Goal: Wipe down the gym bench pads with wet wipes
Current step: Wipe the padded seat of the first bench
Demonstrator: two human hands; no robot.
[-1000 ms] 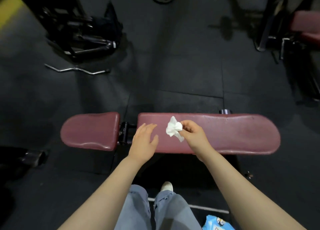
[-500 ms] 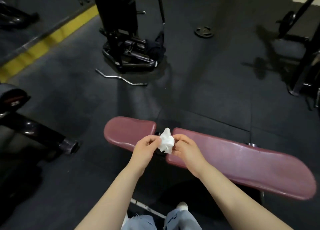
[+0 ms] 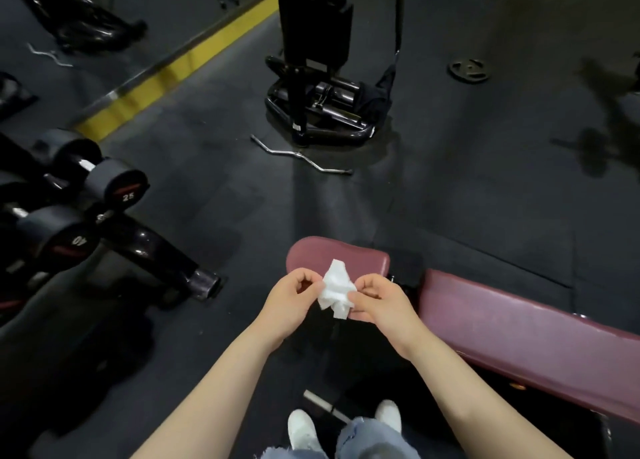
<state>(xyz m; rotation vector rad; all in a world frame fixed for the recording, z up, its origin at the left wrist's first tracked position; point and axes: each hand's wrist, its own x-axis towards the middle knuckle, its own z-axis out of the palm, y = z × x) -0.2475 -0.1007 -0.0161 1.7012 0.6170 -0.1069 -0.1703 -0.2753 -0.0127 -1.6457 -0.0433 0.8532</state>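
A crumpled white wet wipe [image 3: 336, 289] hangs between both hands, above the near edge of the short maroon seat pad [image 3: 349, 256]. My left hand [image 3: 289, 301] pinches its left side with thumb and fingertips. My right hand [image 3: 379, 301] pinches its right side. The long maroon back pad [image 3: 526, 341] runs off to the right, separated from the seat pad by a dark hinge gap [image 3: 405, 278]. The wipe is held off the pads.
A dumbbell rack [image 3: 69, 223] with black dumbbells stands at the left, its foot [image 3: 204, 282] near the bench. Beyond lie a chrome curl bar [image 3: 301, 155], a black machine base [image 3: 322, 112] and a weight plate [image 3: 469, 70]. My white shoes [image 3: 303, 431] are below.
The view has swung left and up, so the bench now sits lower right. My left hand left the back pad and took hold of the wipe, now held by both hands over the seat pad.
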